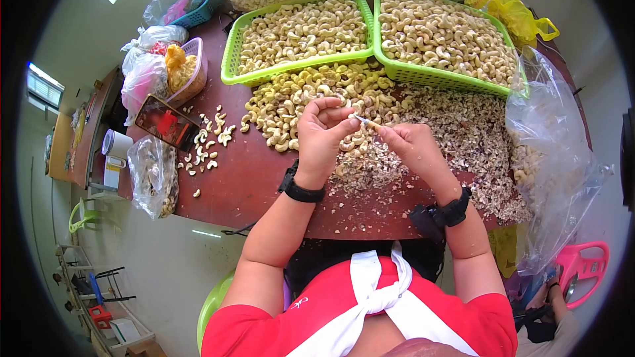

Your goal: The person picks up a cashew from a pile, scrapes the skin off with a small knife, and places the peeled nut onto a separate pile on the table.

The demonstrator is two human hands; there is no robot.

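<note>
My left hand (pixel 324 129) is closed in a pinch around a pale cashew nut (pixel 354 118), above the front of a loose cashew pile (pixel 278 109). My right hand (pixel 413 145) holds a small knife (pixel 372 123) with a light wooden handle, its tip against the nut. Under and to the right of my hands, broken shell and skin bits (pixel 463 132) cover the red table (pixel 264 192). Behind the pile stand two green baskets of cashews, a left basket (pixel 231 59) and a right basket (pixel 423 76).
Clear plastic bags (pixel 559 139) lie at the right edge. On the left are scattered nuts (pixel 208 142), a phone (pixel 165 122), a pink basket (pixel 198 73) and a bag of nuts (pixel 152 175). A person's arm and leg show at the lower right beside a pink chair (pixel 582 268).
</note>
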